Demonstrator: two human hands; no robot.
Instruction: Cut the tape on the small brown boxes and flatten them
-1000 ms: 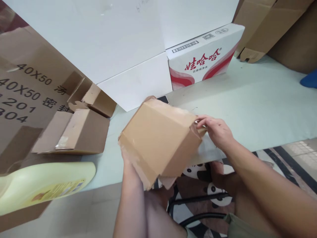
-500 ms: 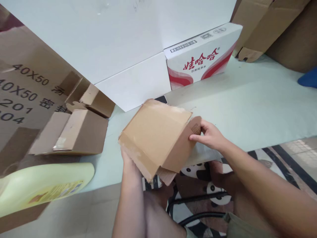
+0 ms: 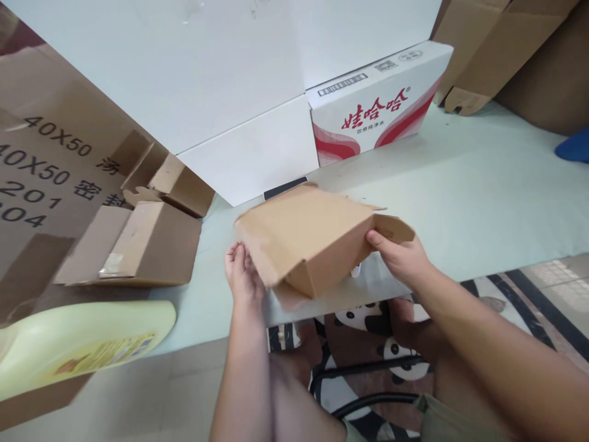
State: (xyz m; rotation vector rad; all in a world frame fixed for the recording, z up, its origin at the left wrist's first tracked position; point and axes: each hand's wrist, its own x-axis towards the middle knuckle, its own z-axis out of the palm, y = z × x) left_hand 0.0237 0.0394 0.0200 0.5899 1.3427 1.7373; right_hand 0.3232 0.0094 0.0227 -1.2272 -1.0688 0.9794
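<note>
A small brown cardboard box (image 3: 304, 227) is held tilted just above the table, with its flaps loose. My right hand (image 3: 405, 258) grips a side flap, thumb on the near face and fingers behind. At the left edge, my left hand (image 3: 243, 273) has its fingers curled against the box; its thumb is hidden. A small white object (image 3: 356, 270) peeks out under the box, too covered to name. Behind the box lies a flat dark object (image 3: 285, 188), partly hidden.
White panels (image 3: 248, 153) and a white-and-red carton (image 3: 372, 120) stand along the back of the pale green table (image 3: 483, 202). Open cardboard boxes (image 3: 161, 245) and a pale yellow bottle (image 3: 92, 344) are at left. More cardboard (image 3: 497, 49) and a blue object (image 3: 573, 146) sit at right.
The box has tipped and shifted slightly right, its near side raised. The right hand moved right with its flap. My left hand's fingers now show beside the box, and more of the dark object is visible.
</note>
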